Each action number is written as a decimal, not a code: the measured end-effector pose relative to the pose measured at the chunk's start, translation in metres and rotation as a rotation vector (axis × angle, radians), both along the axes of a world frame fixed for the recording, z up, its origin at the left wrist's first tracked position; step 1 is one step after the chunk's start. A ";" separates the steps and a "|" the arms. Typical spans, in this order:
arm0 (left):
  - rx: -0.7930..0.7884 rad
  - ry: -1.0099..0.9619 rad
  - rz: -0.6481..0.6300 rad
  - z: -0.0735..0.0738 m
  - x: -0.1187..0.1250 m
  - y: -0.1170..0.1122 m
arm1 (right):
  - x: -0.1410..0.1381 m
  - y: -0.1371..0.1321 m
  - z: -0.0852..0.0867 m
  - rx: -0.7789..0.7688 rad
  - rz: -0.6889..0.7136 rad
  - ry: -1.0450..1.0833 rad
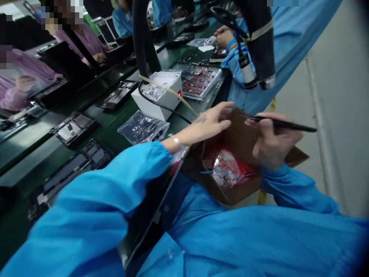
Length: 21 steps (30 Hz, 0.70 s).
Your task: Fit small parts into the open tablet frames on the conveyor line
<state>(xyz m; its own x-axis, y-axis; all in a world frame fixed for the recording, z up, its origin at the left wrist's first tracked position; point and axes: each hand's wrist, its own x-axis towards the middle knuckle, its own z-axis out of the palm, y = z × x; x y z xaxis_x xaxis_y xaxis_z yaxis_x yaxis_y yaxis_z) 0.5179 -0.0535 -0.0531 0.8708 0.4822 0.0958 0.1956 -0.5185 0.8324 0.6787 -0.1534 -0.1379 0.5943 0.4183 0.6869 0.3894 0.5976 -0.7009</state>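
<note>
My right hand [273, 142], slightly blurred, is closed around a slim black tool like tweezers [296, 125], which lies nearly level with its thin tip toward the left. My left hand [211, 122] reaches over the near side of an open cardboard box [243, 132], fingers apart, close to a raised flap; whether it touches the flap I cannot tell. Inside the box lie a clear plastic bag [226, 167] and red material [249, 169]. Beside my left forearm, a clear bag with dark contents [144, 127] rests on the green bench [115, 132].
A white box with a lit red switch [157, 96] and cables stands on the bench. Behind it is a clear tray of small parts [198, 82]. Black device frames [73, 129] lie leftward. A black hanging device [259, 46] dangles before a co-worker's blue sleeve [291, 38].
</note>
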 end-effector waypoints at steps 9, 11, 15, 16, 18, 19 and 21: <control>-0.477 -0.127 -0.074 -0.025 0.036 -0.016 | 0.023 -0.008 0.013 -0.263 0.082 0.130; -0.429 -0.162 -0.047 -0.010 -0.012 -0.015 | 0.011 -0.008 0.019 -0.290 0.144 0.121; -0.149 -0.173 0.208 0.028 -0.123 -0.013 | -0.021 0.010 0.023 -0.284 0.388 0.182; -0.043 -0.167 0.338 0.035 -0.152 -0.008 | -0.033 0.018 0.022 -0.271 0.481 0.234; 0.185 -0.128 0.679 0.046 -0.214 0.009 | -0.062 0.033 0.019 -0.245 0.673 0.348; 0.289 -0.091 0.874 0.050 -0.247 0.019 | -0.080 0.039 0.018 -0.242 0.764 0.384; 0.391 0.058 1.265 0.053 -0.314 0.039 | -0.119 0.046 0.015 -0.277 0.912 0.381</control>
